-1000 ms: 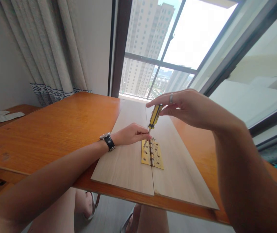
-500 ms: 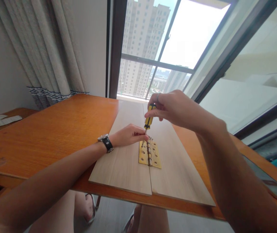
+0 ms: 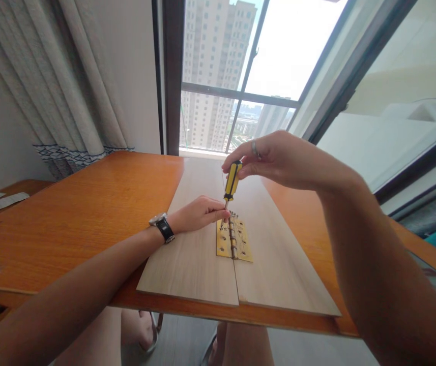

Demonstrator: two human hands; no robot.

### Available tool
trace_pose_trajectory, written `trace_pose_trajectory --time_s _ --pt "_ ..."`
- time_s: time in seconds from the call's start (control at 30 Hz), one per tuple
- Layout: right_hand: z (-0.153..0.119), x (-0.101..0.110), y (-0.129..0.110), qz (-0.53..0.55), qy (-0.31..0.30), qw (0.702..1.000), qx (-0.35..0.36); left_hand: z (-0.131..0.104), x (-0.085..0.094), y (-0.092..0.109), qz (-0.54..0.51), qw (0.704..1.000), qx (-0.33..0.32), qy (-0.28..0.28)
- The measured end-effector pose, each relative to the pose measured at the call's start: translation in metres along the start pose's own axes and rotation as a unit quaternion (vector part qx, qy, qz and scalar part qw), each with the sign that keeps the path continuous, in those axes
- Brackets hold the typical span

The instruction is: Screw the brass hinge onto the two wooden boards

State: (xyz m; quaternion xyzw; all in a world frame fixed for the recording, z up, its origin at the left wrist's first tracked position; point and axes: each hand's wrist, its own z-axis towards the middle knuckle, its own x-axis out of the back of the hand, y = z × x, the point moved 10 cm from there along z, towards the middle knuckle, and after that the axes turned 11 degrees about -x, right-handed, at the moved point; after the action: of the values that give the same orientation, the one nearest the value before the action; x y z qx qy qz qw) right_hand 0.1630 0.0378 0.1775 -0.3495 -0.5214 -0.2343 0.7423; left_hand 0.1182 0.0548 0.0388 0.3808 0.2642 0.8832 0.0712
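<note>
The yellow-and-black handle of a screwdriver [image 3: 232,181] tilts over a brass hinge [image 3: 244,244]. My right hand [image 3: 279,157] has its thumb and fingertips at the upper handle. Lower down, my left hand [image 3: 200,213] pinches the metal shaft between thumb and fingers. The tip points at a screw hole near the far end of the hinge's left leaf; whether a screw is under it is too small to tell. The hinge lies flat across the seam of a left board [image 3: 187,269] and a right board [image 3: 286,279]. Several small screws [image 3: 233,214] lie beyond its far end.
Both boards rest on an orange-brown wooden table [image 3: 88,213]. A phone-like dark slab [image 3: 435,277] lies at the right, partly behind my forearm. White strips [image 3: 0,202] are at the far left. Curtains [image 3: 68,76] and a window [image 3: 240,91] stand behind.
My right hand's fingers have loosened and shifted around the screwdriver handle, with the index finger now reaching farther out. My left hand keeps its pinch on the shaft. The whole view has shifted slightly.
</note>
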Motion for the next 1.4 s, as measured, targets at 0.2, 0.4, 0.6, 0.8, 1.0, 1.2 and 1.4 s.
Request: trace_pose_trajectory --time_s 0.2,0.4,0.6,0.8,1.0,1.2,1.4 --pt "0.002 0.003 -0.006 -0.035 0.031 0.999 0.009 0.000 0.001 0.000 0.018 1.000 -0.001 0.005" --pt "0.003 0.001 -0.006 -0.054 0.017 0.998 0.000 -0.003 0.012 -0.001 0.053 0.997 0.015 0.057" --pt "0.003 -0.007 -0.008 -0.089 0.017 0.995 -0.032 -0.004 0.014 -0.001 0.074 0.996 0.021 0.054" --pt "0.003 -0.004 -0.017 -0.081 0.053 0.995 0.027 -0.004 0.013 -0.005 0.068 0.996 0.041 0.033" --pt "0.000 0.001 -0.017 -0.014 0.029 0.996 0.078 -0.005 0.012 -0.008 0.058 0.997 0.053 0.023" --pt "0.002 0.001 -0.015 -0.025 0.030 0.997 0.073 -0.005 0.012 -0.007 0.064 0.996 0.047 0.028" --pt "-0.002 0.004 -0.018 -0.053 0.033 0.996 0.065 -0.005 0.011 -0.005 0.055 0.997 0.047 0.032"
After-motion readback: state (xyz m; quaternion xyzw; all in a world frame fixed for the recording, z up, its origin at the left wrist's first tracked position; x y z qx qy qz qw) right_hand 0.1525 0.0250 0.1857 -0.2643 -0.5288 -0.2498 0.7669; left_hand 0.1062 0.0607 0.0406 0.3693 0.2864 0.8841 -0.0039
